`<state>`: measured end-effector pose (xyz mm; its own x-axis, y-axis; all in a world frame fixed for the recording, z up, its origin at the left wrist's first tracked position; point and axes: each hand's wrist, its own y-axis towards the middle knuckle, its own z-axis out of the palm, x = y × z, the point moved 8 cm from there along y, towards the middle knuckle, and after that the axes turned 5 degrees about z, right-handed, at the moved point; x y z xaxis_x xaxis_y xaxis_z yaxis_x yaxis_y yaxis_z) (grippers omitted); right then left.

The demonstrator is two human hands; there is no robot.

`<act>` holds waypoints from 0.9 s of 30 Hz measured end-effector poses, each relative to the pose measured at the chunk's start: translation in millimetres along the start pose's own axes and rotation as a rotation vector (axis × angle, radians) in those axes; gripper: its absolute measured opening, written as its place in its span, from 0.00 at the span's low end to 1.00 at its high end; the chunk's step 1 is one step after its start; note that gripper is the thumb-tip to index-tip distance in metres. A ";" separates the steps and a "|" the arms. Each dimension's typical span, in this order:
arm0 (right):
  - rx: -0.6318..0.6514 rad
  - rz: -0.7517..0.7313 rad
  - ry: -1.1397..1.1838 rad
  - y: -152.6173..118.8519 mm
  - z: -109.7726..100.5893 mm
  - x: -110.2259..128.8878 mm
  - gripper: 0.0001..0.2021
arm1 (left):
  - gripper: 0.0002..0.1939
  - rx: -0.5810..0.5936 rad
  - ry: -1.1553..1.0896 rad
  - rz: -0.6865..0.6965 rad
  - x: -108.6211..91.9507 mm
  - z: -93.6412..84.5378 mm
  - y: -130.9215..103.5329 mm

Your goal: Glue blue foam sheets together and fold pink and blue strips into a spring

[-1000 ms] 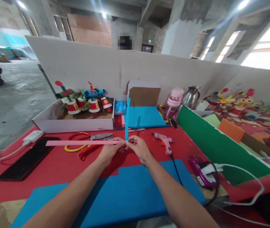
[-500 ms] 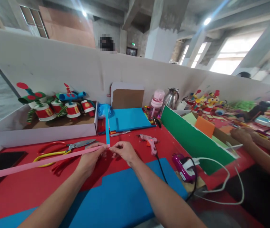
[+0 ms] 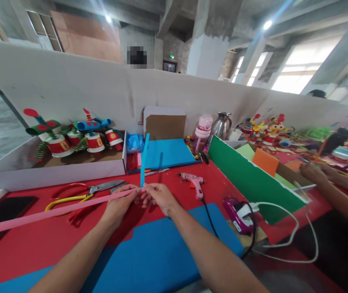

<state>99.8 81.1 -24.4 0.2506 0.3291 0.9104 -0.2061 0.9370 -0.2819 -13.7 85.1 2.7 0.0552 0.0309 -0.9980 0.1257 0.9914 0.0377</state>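
Observation:
A long pink paper strip [image 3: 60,210] runs from the far left up to my fingers. My left hand [image 3: 123,203] is closed, pinching this strip near its right end. There a blue paper strip [image 3: 144,162] meets it, standing up and away at roughly a right angle. Where the two strips join, my right hand [image 3: 158,197] is closed, with thumb and finger pinching the corner. The exact overlap of the strips is covered by my fingertips. Scissors [image 3: 100,187] and pliers with yellow and red handles [image 3: 65,203] lie left of my left hand.
A pink glue gun [image 3: 194,182] rests right of my hands, its cord running over blue card [image 3: 168,248]. Behind stands a white box [image 3: 54,173] of paper-cup figures. A green-sided box [image 3: 250,181] and a purple power socket [image 3: 236,215] are right. A co-worker's hands [image 3: 313,173] show beyond.
The blue strip's upper end has swung to the right and now leans slightly that way. My right fingers have closed in over the joint, nearer my left hand.

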 end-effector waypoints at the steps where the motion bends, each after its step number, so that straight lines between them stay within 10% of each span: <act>1: -0.004 -0.007 -0.010 -0.5 0.4 0.8 0.23 | 0.14 0.000 0.039 0.008 -1.5 0.1 -0.5; 17: -0.143 -0.249 -0.540 -8.0 -2.2 22.8 0.15 | 0.15 0.078 0.068 0.048 -1.7 7.5 -0.9; 27: -0.110 -0.255 -0.417 -4.7 -3.4 20.8 0.12 | 0.12 0.067 -0.009 -0.013 15.9 4.0 2.8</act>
<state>109.2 83.9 -5.2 -0.1242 0.0339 0.9917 -0.0811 0.9957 -0.0442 -8.6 87.8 -12.9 0.0625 0.0168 -0.9979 0.1921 0.9810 0.0286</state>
